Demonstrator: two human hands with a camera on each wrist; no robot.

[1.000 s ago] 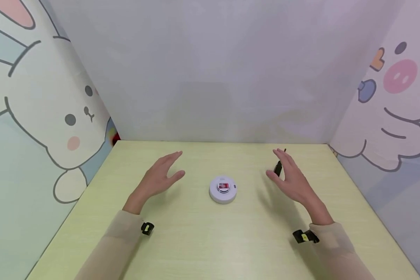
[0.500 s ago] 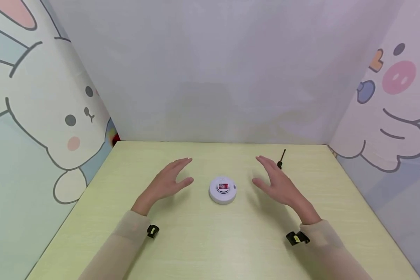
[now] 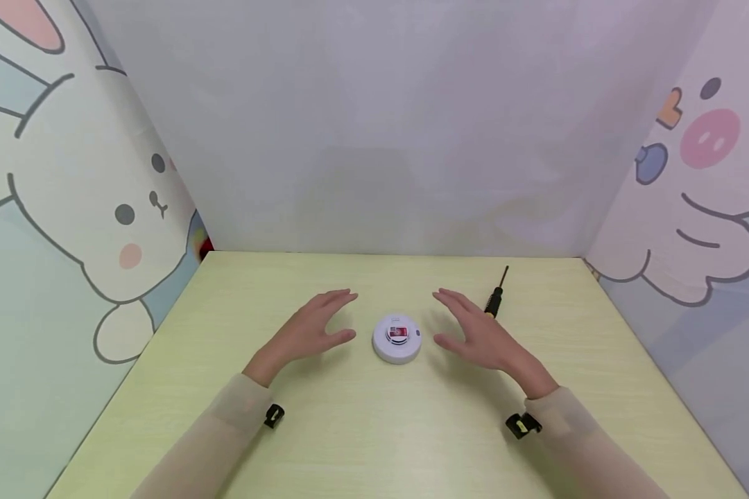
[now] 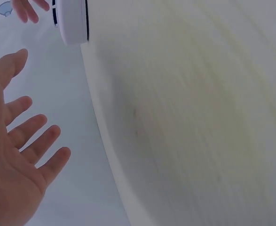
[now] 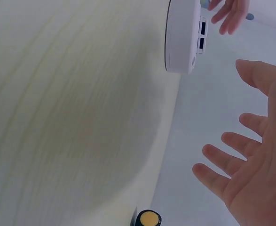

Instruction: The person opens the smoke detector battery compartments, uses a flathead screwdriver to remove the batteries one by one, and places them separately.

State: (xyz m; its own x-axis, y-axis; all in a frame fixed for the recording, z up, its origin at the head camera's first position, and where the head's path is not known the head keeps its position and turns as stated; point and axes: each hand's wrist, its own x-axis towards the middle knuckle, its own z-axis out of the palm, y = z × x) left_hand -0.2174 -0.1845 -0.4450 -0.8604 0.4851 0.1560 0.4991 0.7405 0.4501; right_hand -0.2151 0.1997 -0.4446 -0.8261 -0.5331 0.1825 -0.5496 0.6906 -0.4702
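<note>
A round white smoke detector point(image 3: 397, 350) with a red label on its raised centre lies on the light wooden table point(image 3: 374, 430). To its left hovers my left hand point(image 3: 308, 329), thumb and fingers spread apart, holding nothing. My right hand point(image 3: 480, 336) mirrors it on the other side, likewise relaxed and bare. Both sets of fingertips stop short of the detector's rim. In the left wrist view the detector's edge point(image 4: 74, 21) shows at the top, beyond the left thumb. The right wrist view has the detector point(image 5: 181, 37) near the right thumb.
A black screwdriver point(image 3: 494, 302) lies behind the right hand, its shaft pointing to the back edge; its yellow handle end point(image 5: 149, 218) appears in the right wrist view. A plain pale wall point(image 3: 387, 125) rises behind the table, with cartoon-printed panels point(image 3: 118, 229) at both sides.
Both hands have moved inward, the left to the right and the right to the left, closer to the smoke detector. The screwdriver, earlier partly covered by the right hand, shows more. The detector has stayed put.
</note>
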